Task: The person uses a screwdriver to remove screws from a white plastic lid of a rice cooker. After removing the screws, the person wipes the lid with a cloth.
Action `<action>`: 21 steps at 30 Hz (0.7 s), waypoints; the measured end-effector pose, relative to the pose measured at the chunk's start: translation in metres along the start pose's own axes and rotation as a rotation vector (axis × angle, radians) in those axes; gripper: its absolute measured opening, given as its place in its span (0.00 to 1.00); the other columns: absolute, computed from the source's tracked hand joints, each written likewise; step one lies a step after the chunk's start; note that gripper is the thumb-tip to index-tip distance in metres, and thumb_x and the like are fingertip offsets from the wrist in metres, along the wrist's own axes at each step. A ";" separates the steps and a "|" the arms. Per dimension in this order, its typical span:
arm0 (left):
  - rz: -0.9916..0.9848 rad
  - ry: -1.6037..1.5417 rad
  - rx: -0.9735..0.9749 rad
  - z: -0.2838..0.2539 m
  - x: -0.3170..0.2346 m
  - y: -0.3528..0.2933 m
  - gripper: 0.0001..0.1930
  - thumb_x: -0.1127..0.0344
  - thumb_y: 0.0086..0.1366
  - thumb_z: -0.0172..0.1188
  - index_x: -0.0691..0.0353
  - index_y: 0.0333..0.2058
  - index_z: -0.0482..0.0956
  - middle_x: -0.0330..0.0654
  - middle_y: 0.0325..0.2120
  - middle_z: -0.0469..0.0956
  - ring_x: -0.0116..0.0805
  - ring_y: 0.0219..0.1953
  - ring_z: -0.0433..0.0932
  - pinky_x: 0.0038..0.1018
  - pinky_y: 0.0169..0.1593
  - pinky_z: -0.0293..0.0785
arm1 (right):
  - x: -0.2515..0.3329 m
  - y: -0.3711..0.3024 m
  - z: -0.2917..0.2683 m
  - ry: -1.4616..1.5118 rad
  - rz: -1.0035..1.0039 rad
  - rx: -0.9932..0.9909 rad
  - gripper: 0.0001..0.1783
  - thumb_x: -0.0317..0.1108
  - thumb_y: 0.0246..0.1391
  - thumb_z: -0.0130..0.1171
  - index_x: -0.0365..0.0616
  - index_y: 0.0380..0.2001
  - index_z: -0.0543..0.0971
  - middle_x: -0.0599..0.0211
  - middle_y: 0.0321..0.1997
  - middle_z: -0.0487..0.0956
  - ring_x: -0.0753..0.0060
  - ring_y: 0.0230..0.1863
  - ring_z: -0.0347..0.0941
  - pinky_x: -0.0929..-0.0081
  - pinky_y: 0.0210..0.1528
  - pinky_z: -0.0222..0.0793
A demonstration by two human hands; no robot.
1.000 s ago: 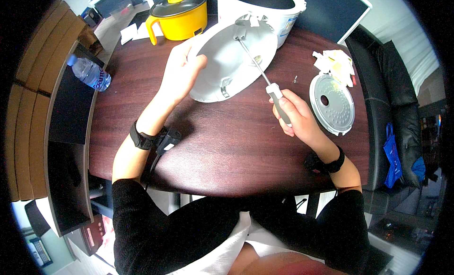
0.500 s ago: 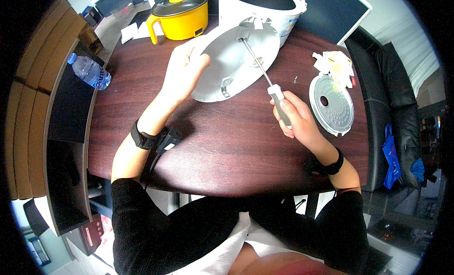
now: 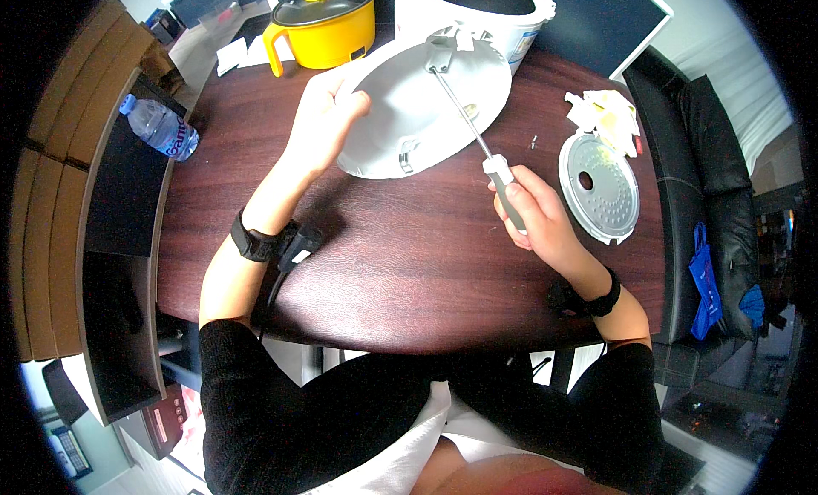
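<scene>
My left hand [image 3: 328, 124] grips the left rim of a white oval lid-like cover [image 3: 409, 112], tilted with its hollow inner side facing me; the fingers behind it are hidden. In my right hand [image 3: 537, 210] is a screwdriver [image 3: 496, 167] with a grey and white handle, my fingers wrapped round it. Its long shaft slants up to the left, and the tip meets a small grey bracket [image 3: 439, 56] near the cover's upper edge. Behind the cover stands a white round appliance body [image 3: 520, 48] with a dark open top. Right of my right hand lies a grey perforated disc [image 3: 601, 192].
A yellow pot [image 3: 332, 39] with a dark lid stands at the back left, beside white papers [image 3: 243, 56]. Crumpled tissue [image 3: 605, 116] lies beyond the disc, with a small metal piece [image 3: 534, 142] nearby. A water bottle [image 3: 162, 127] is at the left edge of the brown table [image 3: 383, 273].
The cover has shifted slightly and its inner face has turned a little more toward me. My left hand moved slightly left with it. The screwdriver tip stays at the bracket.
</scene>
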State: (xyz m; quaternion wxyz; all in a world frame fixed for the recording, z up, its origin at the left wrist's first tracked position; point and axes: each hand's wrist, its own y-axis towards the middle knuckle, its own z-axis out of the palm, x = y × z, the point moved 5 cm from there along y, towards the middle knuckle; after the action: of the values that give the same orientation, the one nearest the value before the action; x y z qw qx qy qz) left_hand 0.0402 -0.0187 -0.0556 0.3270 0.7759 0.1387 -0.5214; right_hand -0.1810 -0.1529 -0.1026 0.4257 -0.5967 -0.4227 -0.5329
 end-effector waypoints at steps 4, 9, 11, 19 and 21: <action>-0.018 -0.004 0.009 0.000 0.003 0.002 0.21 0.67 0.52 0.49 0.69 0.44 0.75 0.39 0.31 0.76 0.25 0.34 0.71 0.22 0.42 0.67 | 0.000 0.000 -0.001 -0.031 -0.001 -0.032 0.13 0.34 0.65 0.34 0.38 0.41 0.67 0.71 0.23 0.66 0.91 0.11 0.52 0.90 0.10 0.48; -0.021 0.028 0.014 -0.002 0.003 0.001 0.20 0.67 0.51 0.49 0.69 0.44 0.75 0.40 0.30 0.76 0.25 0.33 0.71 0.22 0.41 0.67 | 0.000 -0.001 0.002 -0.013 0.007 -0.013 0.13 0.34 0.65 0.34 0.38 0.42 0.67 0.71 0.23 0.66 0.91 0.11 0.53 0.90 0.11 0.48; -0.015 0.021 0.016 -0.001 0.002 0.001 0.20 0.67 0.51 0.49 0.69 0.43 0.75 0.40 0.30 0.76 0.26 0.33 0.71 0.23 0.41 0.67 | 0.000 -0.001 0.002 -0.015 0.007 -0.019 0.13 0.34 0.65 0.35 0.38 0.42 0.67 0.71 0.23 0.66 0.91 0.11 0.53 0.90 0.11 0.48; 0.011 0.056 0.017 0.001 0.000 0.000 0.20 0.66 0.53 0.49 0.69 0.44 0.75 0.41 0.31 0.77 0.26 0.34 0.72 0.24 0.42 0.68 | 0.002 -0.003 0.005 -0.055 0.012 -0.034 0.13 0.36 0.66 0.36 0.38 0.42 0.67 0.72 0.23 0.66 0.91 0.12 0.53 0.90 0.12 0.49; 0.024 0.036 0.026 0.002 0.000 0.000 0.20 0.66 0.53 0.50 0.69 0.44 0.75 0.42 0.32 0.77 0.26 0.34 0.73 0.24 0.43 0.69 | 0.001 -0.003 0.004 -0.099 -0.005 -0.045 0.13 0.36 0.66 0.36 0.39 0.42 0.67 0.72 0.23 0.67 0.92 0.12 0.53 0.90 0.12 0.49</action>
State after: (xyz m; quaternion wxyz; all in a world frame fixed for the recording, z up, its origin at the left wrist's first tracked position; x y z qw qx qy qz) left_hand 0.0389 -0.0195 -0.0565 0.3205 0.7910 0.1285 -0.5051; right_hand -0.1826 -0.1481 -0.1019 0.3896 -0.6305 -0.4327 -0.5132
